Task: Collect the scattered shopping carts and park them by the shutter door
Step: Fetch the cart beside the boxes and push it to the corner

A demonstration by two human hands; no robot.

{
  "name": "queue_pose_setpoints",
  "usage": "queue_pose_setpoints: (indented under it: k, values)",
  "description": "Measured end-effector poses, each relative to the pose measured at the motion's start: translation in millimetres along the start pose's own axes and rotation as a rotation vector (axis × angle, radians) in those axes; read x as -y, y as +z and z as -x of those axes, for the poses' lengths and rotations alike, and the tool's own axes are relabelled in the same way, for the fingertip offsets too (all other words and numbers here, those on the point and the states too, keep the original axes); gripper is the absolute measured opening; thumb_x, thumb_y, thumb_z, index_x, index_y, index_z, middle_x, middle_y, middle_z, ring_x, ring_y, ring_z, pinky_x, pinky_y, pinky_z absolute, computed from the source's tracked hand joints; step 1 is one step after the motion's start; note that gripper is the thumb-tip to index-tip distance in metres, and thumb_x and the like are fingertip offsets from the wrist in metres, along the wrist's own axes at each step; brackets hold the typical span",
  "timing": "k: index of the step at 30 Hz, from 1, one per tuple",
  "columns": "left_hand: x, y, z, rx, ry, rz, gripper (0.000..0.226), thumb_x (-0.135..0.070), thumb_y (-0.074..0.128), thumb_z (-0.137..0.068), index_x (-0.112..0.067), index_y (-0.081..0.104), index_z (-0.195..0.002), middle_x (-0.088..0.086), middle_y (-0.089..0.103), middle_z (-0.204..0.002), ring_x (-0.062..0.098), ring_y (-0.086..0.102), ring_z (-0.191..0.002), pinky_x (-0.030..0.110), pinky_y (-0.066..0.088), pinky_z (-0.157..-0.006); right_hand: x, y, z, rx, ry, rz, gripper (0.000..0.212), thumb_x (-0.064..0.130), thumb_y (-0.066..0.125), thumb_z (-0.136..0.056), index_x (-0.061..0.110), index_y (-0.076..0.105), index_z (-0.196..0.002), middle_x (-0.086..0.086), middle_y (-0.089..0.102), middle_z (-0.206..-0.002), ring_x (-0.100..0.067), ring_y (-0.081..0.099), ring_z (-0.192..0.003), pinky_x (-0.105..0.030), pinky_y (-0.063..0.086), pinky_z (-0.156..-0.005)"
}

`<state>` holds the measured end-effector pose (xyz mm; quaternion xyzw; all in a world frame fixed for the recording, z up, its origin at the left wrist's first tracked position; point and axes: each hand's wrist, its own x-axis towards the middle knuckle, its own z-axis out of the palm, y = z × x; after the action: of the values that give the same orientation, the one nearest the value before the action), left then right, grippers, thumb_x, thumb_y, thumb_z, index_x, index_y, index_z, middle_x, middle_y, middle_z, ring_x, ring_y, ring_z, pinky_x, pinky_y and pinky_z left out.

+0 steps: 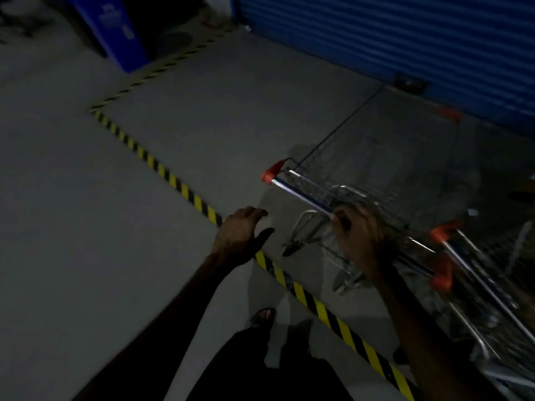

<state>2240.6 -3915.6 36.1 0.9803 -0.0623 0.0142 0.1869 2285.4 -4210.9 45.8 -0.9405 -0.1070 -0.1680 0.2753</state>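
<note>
Closed around the blue handle bar (301, 196) of a shopping cart (373, 180), the right hand (357, 241) is seen gripping it toward the bar's middle, between the two orange end caps. No contact with the cart is made by the left hand (241, 234); it is held loosely open, fingers spread, palm down, just beside the handle and above the yellow-and-black floor tape (185, 193). The held cart is pointed toward the blue shutter door (405, 36), its front end lying near the foot of the door and inside the taped zone. A second cart (489, 287) is visible at the right edge, close alongside the first, its own orange-capped handle just past the gripping hand; whether the two are nested cannot be told in the dim, blurred view. Judged from this, the task appears well advanced for these carts: at least one is already placed by the shutter and another is being brought into line. Any carts left scattered elsewhere are not shown, so the remaining share cannot be judged.
</note>
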Motion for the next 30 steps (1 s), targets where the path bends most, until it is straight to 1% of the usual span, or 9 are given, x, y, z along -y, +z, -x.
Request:
queue_pose_setpoints:
  k: [3, 6, 8, 10, 12, 15, 21, 28, 30]
  values:
    - [17, -9, 56, 0.003, -0.159, -0.03, 0.048, -0.047, 0.064, -0.104, -0.015, 0.062, -0.139, 0.009, 0.066, -0.132, 0.036, 0.062, -0.115, 0.049, 0.055, -0.089, 29, 23, 3, 0.163, -0.098, -0.101, 0.017, 0.034, 0.063, -0.098, 0.019, 0.071, -0.094, -0.003, 0.066, -0.099, -0.026, 0.061, -0.092, -0.038, 0.049, -0.075]
    - [28, -21, 111, -0.009, -0.325, -0.037, 0.049, -0.048, 0.059, -0.107, -0.015, 0.059, -0.143, 0.01, 0.064, -0.137, 0.035, 0.06, -0.12, 0.048, 0.053, -0.094, 61, 45, 16, 0.294, -0.193, -0.168, 0.012, 0.03, 0.069, -0.096, 0.018, 0.071, -0.097, -0.001, 0.068, -0.102, -0.026, 0.064, -0.093, -0.037, 0.051, -0.073]
    - [32, -30, 147, -0.04, -0.421, -0.03, 0.051, -0.05, 0.057, -0.107, -0.015, 0.059, -0.144, 0.011, 0.065, -0.137, 0.035, 0.061, -0.121, 0.047, 0.053, -0.094, 78, 60, 31, 0.389, -0.227, -0.232, 0.017, 0.033, 0.069, -0.096, 0.018, 0.073, -0.103, 0.0, 0.07, -0.107, -0.023, 0.066, -0.097, -0.036, 0.053, -0.076]
    - [34, -36, 182, -0.073, -0.515, -0.027, 0.051, -0.051, 0.058, -0.106, -0.016, 0.06, -0.143, 0.01, 0.066, -0.136, 0.034, 0.062, -0.12, 0.046, 0.054, -0.094, 95, 76, 42, 0.518, -0.274, -0.244, 0.03, 0.042, 0.065, -0.096, 0.017, 0.073, -0.11, -0.001, 0.071, -0.11, -0.025, 0.067, -0.1, -0.035, 0.055, -0.078]
    - [34, -40, 216, -0.102, -0.606, -0.018, 0.05, -0.051, 0.059, -0.105, -0.017, 0.061, -0.142, 0.008, 0.066, -0.137, 0.033, 0.062, -0.12, 0.045, 0.055, -0.094, 113, 88, 52, 0.633, -0.333, -0.229, 0.029, 0.041, 0.066, -0.098, 0.018, 0.071, -0.114, -0.003, 0.069, -0.109, -0.028, 0.067, -0.101, -0.037, 0.055, -0.078]
    - [34, -41, 263, -0.136, -0.713, -0.001, 0.049, -0.05, 0.061, -0.105, -0.018, 0.062, -0.141, 0.007, 0.067, -0.136, 0.032, 0.063, -0.12, 0.044, 0.054, -0.093, 145, 101, 69, 0.802, -0.397, -0.205, 0.032, 0.039, 0.068, -0.101, 0.019, 0.067, -0.126, -0.003, 0.066, -0.118, -0.028, 0.065, -0.107, -0.037, 0.053, -0.083]
    - [44, -46, 346, -0.227, -0.874, 0.013, 0.049, -0.051, 0.062, -0.104, -0.018, 0.062, -0.141, 0.006, 0.068, -0.133, 0.031, 0.064, -0.119, 0.044, 0.055, -0.091, 212, 118, 110, 0.926, -0.532, -0.206, 0.035, 0.042, 0.063, -0.104, 0.024, 0.062, -0.134, 0.003, 0.063, -0.127, -0.022, 0.062, -0.112, -0.033, 0.05, -0.087]
    - [53, -53, 472, -0.396, -1.119, 0.021, 0.048, -0.05, 0.063, -0.104, -0.017, 0.063, -0.139, 0.007, 0.069, -0.13, 0.031, 0.063, -0.118, 0.042, 0.054, -0.09, 318, 135, 173, 1.007, -0.749, -0.24, 0.036, 0.04, 0.065, -0.102, 0.022, 0.064, -0.133, 0.003, 0.065, -0.123, -0.023, 0.063, -0.114, -0.039, 0.054, -0.092]
    - [50, -51, 511, -0.44, -1.197, 0.025, 0.048, -0.051, 0.063, -0.104, -0.017, 0.063, -0.139, 0.007, 0.069, -0.13, 0.031, 0.063, -0.117, 0.043, 0.054, -0.091, 349, 141, 196, 1.029, -0.818, -0.236, 0.037, 0.04, 0.066, -0.102, 0.022, 0.064, -0.134, 0.003, 0.066, -0.126, -0.023, 0.063, -0.116, -0.041, 0.055, -0.094]
